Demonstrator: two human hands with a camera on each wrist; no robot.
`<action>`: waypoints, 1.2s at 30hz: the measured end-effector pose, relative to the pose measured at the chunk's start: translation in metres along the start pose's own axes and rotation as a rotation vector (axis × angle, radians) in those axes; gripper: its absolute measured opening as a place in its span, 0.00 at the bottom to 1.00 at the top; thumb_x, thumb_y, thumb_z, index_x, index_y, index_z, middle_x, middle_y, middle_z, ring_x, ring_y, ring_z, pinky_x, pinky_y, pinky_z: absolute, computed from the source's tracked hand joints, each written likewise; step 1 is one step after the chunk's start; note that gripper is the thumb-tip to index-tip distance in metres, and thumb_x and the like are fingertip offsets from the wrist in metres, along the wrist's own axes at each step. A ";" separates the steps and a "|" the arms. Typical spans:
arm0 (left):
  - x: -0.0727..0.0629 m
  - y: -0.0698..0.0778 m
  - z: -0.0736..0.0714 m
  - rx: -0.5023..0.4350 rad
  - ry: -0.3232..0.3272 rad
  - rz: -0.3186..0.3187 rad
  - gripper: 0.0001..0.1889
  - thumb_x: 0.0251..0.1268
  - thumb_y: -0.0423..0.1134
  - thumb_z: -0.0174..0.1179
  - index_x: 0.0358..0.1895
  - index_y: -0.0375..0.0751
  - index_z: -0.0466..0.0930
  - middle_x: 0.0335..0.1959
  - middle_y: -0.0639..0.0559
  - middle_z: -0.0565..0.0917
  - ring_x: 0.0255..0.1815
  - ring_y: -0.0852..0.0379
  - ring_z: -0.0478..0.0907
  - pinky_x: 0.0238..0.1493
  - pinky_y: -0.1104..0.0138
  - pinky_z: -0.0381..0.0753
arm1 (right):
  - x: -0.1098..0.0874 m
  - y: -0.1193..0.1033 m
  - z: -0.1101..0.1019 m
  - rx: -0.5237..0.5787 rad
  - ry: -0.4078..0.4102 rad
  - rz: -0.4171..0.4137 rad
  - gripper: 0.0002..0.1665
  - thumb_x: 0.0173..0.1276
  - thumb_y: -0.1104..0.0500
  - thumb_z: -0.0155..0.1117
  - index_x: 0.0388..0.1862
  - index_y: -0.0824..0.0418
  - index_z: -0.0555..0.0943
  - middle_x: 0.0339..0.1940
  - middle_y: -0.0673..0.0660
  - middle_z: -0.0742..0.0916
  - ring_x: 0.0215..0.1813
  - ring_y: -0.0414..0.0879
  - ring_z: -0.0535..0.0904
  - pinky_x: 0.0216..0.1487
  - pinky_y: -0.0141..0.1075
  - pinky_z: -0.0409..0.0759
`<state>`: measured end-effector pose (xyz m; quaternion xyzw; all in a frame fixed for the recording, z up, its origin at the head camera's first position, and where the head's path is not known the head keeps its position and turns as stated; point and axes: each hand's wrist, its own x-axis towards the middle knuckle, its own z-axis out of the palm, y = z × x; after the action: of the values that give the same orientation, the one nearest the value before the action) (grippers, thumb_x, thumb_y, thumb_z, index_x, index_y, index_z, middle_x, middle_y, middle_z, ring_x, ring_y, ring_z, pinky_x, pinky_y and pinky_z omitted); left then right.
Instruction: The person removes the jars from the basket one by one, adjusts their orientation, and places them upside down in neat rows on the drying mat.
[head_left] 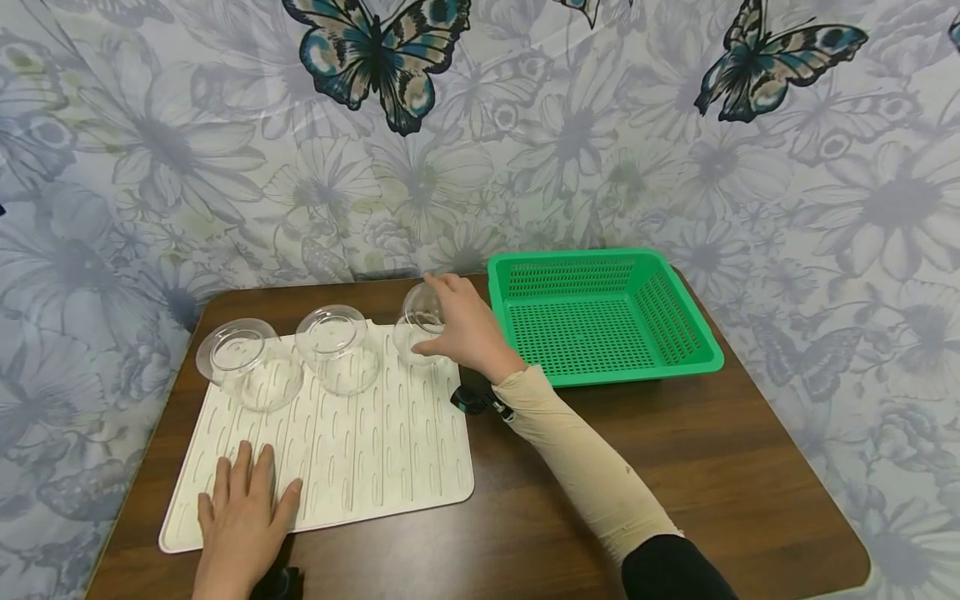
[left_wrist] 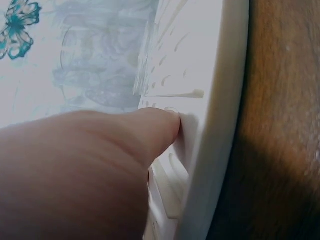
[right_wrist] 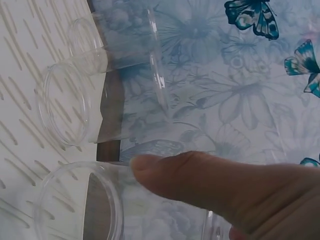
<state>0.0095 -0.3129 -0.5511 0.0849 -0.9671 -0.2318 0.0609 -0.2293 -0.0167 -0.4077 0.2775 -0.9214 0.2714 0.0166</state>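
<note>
Three clear cups stand in a row along the far edge of a cream ridged drying mat (head_left: 375,450). The left cup (head_left: 262,379) and the middle cup (head_left: 348,362) each have a wide flange at the top. My right hand (head_left: 468,325) grips the right-hand cup (head_left: 411,340), fingers at its far side and thumb at the near side. In the right wrist view the thumb (right_wrist: 175,172) lies against this cup's wall; the other fingers are mostly hidden. My left hand (head_left: 243,517) rests spread on the mat's near left corner, holding nothing.
A green perforated plastic basket (head_left: 603,379) stands at the back right of the brown wooden table (head_left: 675,450), close to my right forearm. Behind the table hangs a cloth (head_left: 570,167) with flowers and butterflies.
</note>
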 end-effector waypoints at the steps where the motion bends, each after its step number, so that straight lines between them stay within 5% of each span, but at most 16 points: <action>1: 0.000 0.000 0.000 0.000 0.002 0.000 0.38 0.87 0.50 0.55 0.81 0.21 0.58 0.83 0.16 0.48 0.84 0.14 0.34 0.70 0.15 0.29 | 0.001 -0.001 0.001 -0.004 -0.010 0.001 0.67 0.57 0.46 0.92 0.88 0.62 0.64 0.81 0.63 0.73 0.80 0.59 0.69 0.69 0.50 0.81; 13: -0.002 0.003 0.000 0.009 0.008 -0.008 0.37 0.86 0.49 0.57 0.80 0.21 0.59 0.82 0.15 0.49 0.84 0.13 0.37 0.69 0.14 0.32 | 0.012 -0.006 0.016 -0.113 -0.103 0.028 0.67 0.56 0.43 0.92 0.87 0.63 0.65 0.81 0.63 0.74 0.79 0.60 0.70 0.77 0.50 0.74; 31: -0.002 0.006 -0.001 0.015 -0.009 -0.035 0.38 0.85 0.49 0.58 0.80 0.20 0.59 0.82 0.15 0.49 0.84 0.13 0.35 0.70 0.14 0.32 | 0.021 -0.009 0.022 -0.174 -0.126 0.057 0.65 0.58 0.40 0.90 0.86 0.64 0.67 0.78 0.64 0.77 0.77 0.61 0.70 0.79 0.52 0.69; 36: -0.002 0.005 -0.001 0.012 -0.010 -0.032 0.38 0.85 0.48 0.58 0.80 0.19 0.59 0.82 0.14 0.49 0.84 0.13 0.36 0.70 0.14 0.32 | 0.019 -0.009 0.021 -0.113 -0.159 0.088 0.76 0.56 0.38 0.91 0.91 0.61 0.56 0.81 0.66 0.72 0.81 0.63 0.66 0.78 0.52 0.71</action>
<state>0.0109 -0.3080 -0.5483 0.0995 -0.9674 -0.2272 0.0518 -0.2383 -0.0434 -0.4175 0.2561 -0.9450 0.1966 -0.0529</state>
